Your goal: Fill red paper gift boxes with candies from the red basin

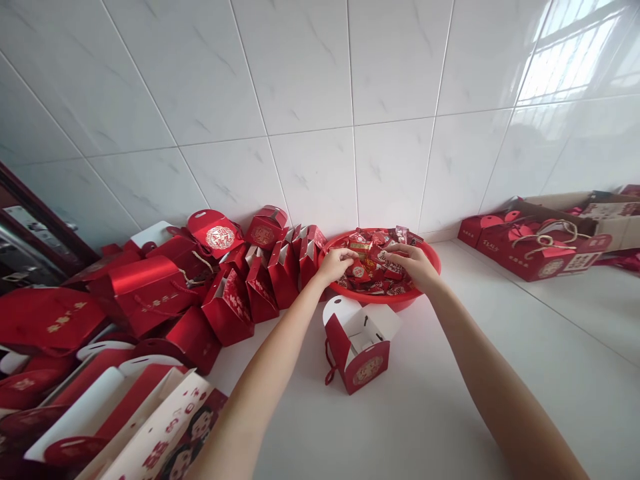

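Note:
A red plastic basin (400, 303) full of red-wrapped candies (370, 272) sits against the tiled wall. My left hand (336, 265) is over its left side, thumb and fingers drawn together by a red and gold packet (361, 248); what lies between the fingertips is too small to make out. From the right, my right hand (414, 264) reaches over the basin, its fingers pinching a red wrapped candy (382, 257). Between my forearms stands a red gift box (367, 367), its white-lined flaps open and a red cord loop at its left side.
Several red gift boxes (143, 293) crowd the left of the white counter (425, 400), some upright in a row beside the basin. At front left is a pale printed box (173, 420). Red boxes with cord handles (535, 253) and a cardboard carton (620, 230) stand at right.

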Demonstrator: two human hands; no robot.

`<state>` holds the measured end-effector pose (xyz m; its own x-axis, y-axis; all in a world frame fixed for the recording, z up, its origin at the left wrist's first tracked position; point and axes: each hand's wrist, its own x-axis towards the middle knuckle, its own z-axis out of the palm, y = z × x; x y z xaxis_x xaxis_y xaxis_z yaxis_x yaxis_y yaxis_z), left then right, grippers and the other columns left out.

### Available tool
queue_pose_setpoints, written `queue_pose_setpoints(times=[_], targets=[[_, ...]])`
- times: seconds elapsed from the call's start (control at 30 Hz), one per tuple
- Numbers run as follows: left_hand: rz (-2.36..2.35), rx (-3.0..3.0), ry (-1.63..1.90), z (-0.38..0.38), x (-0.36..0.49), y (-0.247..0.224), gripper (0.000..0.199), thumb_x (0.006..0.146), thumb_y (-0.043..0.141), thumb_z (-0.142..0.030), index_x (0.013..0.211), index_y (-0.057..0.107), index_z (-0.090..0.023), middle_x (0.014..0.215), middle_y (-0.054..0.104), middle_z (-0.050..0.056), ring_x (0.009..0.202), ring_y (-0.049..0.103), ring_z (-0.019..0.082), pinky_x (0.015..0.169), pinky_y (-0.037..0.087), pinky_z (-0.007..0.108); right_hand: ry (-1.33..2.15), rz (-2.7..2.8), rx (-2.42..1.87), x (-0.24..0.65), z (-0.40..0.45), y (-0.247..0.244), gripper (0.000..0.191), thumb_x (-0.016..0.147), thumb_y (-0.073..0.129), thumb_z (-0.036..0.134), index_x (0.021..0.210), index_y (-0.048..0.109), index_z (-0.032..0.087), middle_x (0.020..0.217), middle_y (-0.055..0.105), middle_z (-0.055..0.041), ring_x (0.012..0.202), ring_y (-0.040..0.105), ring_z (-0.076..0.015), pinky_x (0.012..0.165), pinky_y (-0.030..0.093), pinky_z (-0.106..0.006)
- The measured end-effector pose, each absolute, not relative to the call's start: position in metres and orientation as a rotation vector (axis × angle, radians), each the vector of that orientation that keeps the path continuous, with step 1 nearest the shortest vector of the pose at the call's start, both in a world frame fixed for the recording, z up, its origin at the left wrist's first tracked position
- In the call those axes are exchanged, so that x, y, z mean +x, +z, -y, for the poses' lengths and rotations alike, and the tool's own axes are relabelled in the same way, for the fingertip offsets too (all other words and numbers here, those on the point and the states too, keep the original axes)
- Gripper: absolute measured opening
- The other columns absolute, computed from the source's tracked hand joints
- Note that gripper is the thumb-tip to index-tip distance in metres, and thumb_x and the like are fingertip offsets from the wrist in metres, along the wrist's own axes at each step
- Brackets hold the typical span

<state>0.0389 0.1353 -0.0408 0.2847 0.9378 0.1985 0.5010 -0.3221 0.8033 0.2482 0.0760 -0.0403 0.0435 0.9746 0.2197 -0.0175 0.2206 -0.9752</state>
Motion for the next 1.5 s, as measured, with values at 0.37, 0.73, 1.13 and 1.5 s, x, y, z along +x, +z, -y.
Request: queue_pose_setpoints(times=[0.37, 0.73, 1.13, 1.5], targets=[[-1.468, 1.937, 0.98, -0.136, 0.04, -0.04, 0.034, 0.078, 0.042, -0.013, 0.068, 0.074, -0.018, 0.077, 0.074, 0.002, 0.079, 0.066, 0.018, 0.073, 0.052, 0.028, 0.999, 1.176, -1.1, 0.248, -0.079, -0.041, 0.041, 0.054, 0.083, 0.055, 0.073, 0.067, 0.022, 0.078, 0.07, -0.0036, 0.079, 0.066, -0.0229, 0.066, 0.052, -0.032], [-1.588, 2.217, 0.733, -0.143, 0.045, -0.044, 0.014, 0.066, 0.066, -0.011, 0.067, 0.075, -0.021, 0.085, 0.076, 0.008, 0.1, 0.067, 0.027, 0.086, 0.048, 0.033, 0.978, 1.131, -1.094, 0.248, -0.076, -0.038, 0.045, 0.053, 0.083, 0.058, 0.072, 0.063, 0.022, 0.075, 0.067, -0.0023, 0.074, 0.063, -0.0205, 0.061, 0.049, -0.03], [-1.544, 2.282, 0.766, -0.135, 0.045, -0.042, 0.017, 0.083, 0.061, -0.02, 0.071, 0.074, -0.02, 0.082, 0.074, 0.007, 0.088, 0.067, 0.024, 0.084, 0.049, 0.033, 1.016, 1.096, -1.064, 0.247, -0.077, -0.039, 0.045, 0.053, 0.083, 0.058, 0.073, 0.064, 0.023, 0.078, 0.07, -0.0038, 0.077, 0.067, -0.0238, 0.063, 0.053, -0.032], [-1.311, 2.108, 1.027, -0.134, 0.035, -0.039, 0.024, 0.09, 0.054, -0.03, 0.084, 0.073, -0.015, 0.084, 0.074, 0.002, 0.083, 0.068, 0.018, 0.078, 0.051, 0.026, 1.137, 1.135, -1.009, 0.247, -0.075, -0.036, 0.042, 0.053, 0.085, 0.055, 0.074, 0.069, 0.023, 0.079, 0.071, -0.003, 0.08, 0.069, -0.0239, 0.067, 0.056, -0.033]])
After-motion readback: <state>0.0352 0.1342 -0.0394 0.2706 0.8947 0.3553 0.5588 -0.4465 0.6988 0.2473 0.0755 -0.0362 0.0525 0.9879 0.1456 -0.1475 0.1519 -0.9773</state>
